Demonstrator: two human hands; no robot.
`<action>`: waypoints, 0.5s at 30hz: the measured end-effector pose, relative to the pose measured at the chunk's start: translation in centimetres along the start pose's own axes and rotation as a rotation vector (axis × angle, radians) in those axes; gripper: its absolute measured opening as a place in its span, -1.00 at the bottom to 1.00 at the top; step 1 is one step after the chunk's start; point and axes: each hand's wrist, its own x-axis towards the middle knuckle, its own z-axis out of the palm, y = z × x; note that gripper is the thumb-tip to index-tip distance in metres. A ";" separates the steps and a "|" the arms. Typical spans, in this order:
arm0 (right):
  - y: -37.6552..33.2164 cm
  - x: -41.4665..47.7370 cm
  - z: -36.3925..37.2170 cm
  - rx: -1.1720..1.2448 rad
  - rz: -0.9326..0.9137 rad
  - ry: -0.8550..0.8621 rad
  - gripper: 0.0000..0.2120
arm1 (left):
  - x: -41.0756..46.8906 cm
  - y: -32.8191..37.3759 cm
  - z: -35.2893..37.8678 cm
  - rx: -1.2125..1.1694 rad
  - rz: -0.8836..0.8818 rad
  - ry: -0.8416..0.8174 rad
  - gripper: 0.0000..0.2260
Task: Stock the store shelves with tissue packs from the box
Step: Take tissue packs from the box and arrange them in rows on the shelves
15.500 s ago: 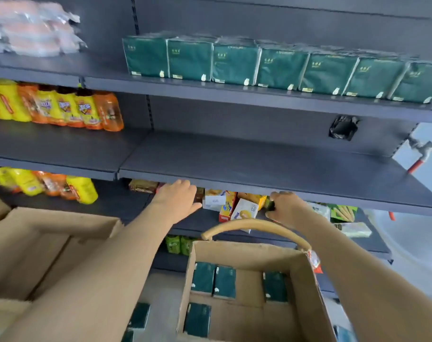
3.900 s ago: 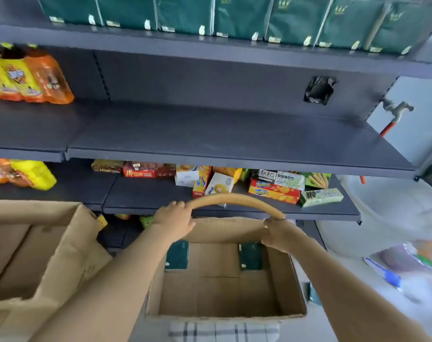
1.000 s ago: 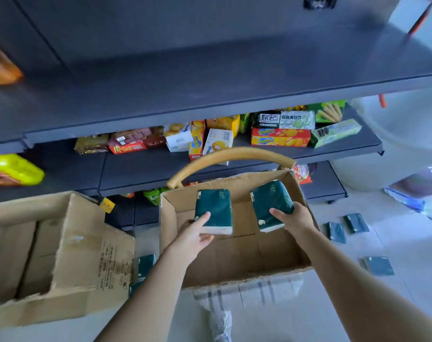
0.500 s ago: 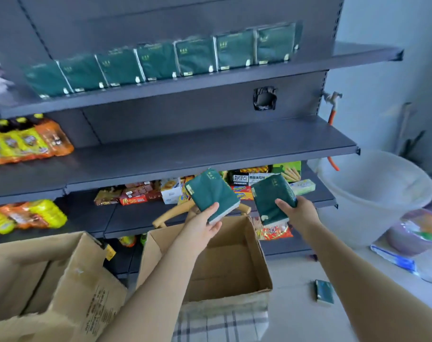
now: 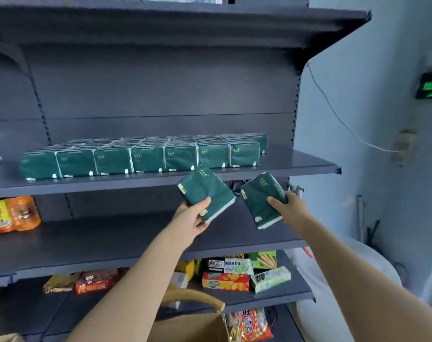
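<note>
Head-camera view of grey store shelving. My left hand (image 5: 190,219) grips one dark green tissue pack (image 5: 205,192), thumb across its front face and fingers (image 5: 202,224) curled round its lower edge. My right hand (image 5: 292,208) grips a second pack (image 5: 260,204) the same way. Both packs are raised in front of the shelf edge and just below it, side by side and near each other without touching. Each is tilted, with its long axis running from upper left to lower right rather than square to the shelf. The stocked shelf (image 5: 298,162) lies up and slightly beyond my fingers. Its row of packs (image 5: 148,157) stands upright, label faces forward. The bare stretch is at the right end of that row, so I judge my right hand is the nearer one to it. Counted: two packs in hand, one per hand. Seven packs stand along the front of the row, with more rows behind that I cannot count. One cardboard box (image 5: 192,328) shows at the bottom edge, its inside hidden.
</note>
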 end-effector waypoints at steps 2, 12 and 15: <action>-1.1 1.8 -0.7 -0.011 -0.020 0.037 -0.78 | 1.7 1.6 0.7 0.007 0.036 -0.032 -0.85; -4.6 10.0 -5.8 -0.129 -0.099 0.165 -0.81 | 9.7 6.2 6.5 0.016 0.210 -0.170 -0.65; -4.9 12.8 -7.1 -0.201 -0.145 0.149 -0.77 | 11.7 7.1 8.7 0.035 0.246 -0.165 -0.78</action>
